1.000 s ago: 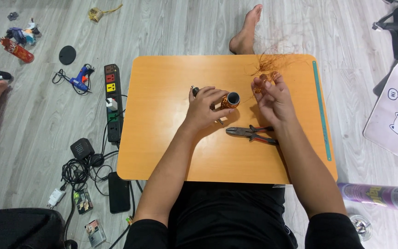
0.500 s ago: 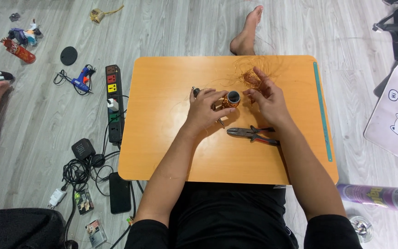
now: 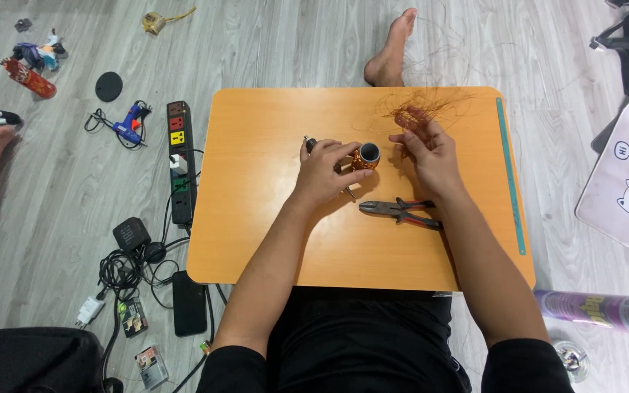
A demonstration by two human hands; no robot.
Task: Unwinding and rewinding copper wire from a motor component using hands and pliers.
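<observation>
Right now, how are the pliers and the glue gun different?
The pliers lie on the orange table, close to the right hand; the glue gun lies on the floor, away from both hands. The pliers have red and black handles; the glue gun is blue, with a black cord. Neither is being held.

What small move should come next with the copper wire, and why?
Probably draw the right hand back to pull the thin copper wire taut: the left hand holds the wire-wound tube, and the wire lies in a loose tangle.
</observation>
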